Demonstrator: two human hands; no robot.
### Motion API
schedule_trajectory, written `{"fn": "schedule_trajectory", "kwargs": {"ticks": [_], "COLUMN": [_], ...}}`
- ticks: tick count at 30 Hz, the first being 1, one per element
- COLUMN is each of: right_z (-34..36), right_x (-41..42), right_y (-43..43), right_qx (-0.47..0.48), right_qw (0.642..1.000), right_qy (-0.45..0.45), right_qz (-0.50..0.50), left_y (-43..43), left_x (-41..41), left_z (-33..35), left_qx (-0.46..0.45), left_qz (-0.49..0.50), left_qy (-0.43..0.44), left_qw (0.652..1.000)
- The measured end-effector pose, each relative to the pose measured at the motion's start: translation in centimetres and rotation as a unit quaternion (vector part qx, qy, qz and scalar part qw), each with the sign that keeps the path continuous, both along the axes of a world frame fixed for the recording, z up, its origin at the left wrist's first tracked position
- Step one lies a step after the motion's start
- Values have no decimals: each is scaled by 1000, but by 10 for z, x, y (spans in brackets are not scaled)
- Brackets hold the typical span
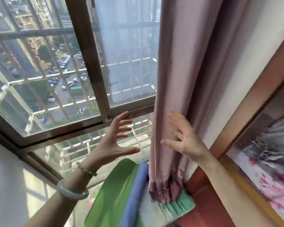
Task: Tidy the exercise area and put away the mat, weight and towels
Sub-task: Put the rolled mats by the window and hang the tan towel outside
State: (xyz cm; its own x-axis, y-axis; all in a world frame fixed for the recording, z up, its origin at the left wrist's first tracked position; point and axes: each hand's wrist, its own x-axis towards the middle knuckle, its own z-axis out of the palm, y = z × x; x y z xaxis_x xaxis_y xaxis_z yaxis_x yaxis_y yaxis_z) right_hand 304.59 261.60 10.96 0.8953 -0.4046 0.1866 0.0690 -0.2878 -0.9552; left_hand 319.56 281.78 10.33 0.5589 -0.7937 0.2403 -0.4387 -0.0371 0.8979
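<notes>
By the window (pixel 59 71), in the corner where the pink curtain (pixel 183 79) hangs down, both hands are raised with nothing in them. The left hand (pixel 115 143) is spread wide, fingers splayed and pointing toward the curtain, its grip fully open in the air in front of the glass. The right hand (pixel 183 138) is also open, fingers apart, with its fingertips at or just against the curtain folds; I cannot tell for sure whether it presses the cloth or only hovers beside it.

Below the hands, the rolled mat (pixel 115 190), green outside with a blue layer along its right edge, stands or leans in the corner, its rounded top just under the left hand. Just right of it, at the curtain's hem, lies a folded mint-green towel (pixel 180 205) on what looks like a pale cloth over a reddish ledge. No weight is in view.

As I judge it, the mat will be light but springy, soft foam that wants to unroll, so it is best taken around the middle of the roll with a full wrap of the fingers, or steadied at the top. The towel will be limp and light; taking it flat from beneath should keep its fold. The curtain hem drapes onto the towel and could drag on it.
</notes>
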Motion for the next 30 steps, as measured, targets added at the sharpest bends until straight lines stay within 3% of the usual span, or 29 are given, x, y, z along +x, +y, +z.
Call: {"fn": "schedule_trajectory", "kwargs": {"ticks": [6,11,21,30], "right_z": [12,20,31,36], "right_x": [-106,-220,-466,-683], "right_y": [15,49,146,217], "right_qx": [-32,-46,-33,-36], "right_qw": [989,954,817,721], "right_qy": [10,23,34,29], "right_qz": [-145,-297,-574,-692], "left_y": [-37,-78,-143,-143], "left_x": [-44,-117,-354,-614], "left_z": [6,5,16,22], "left_qx": [-16,-19,-32,-38], "left_qz": [-154,-309,-578,-689], "left_qy": [-18,-25,-19,17], "left_qw": [988,951,815,723]}}
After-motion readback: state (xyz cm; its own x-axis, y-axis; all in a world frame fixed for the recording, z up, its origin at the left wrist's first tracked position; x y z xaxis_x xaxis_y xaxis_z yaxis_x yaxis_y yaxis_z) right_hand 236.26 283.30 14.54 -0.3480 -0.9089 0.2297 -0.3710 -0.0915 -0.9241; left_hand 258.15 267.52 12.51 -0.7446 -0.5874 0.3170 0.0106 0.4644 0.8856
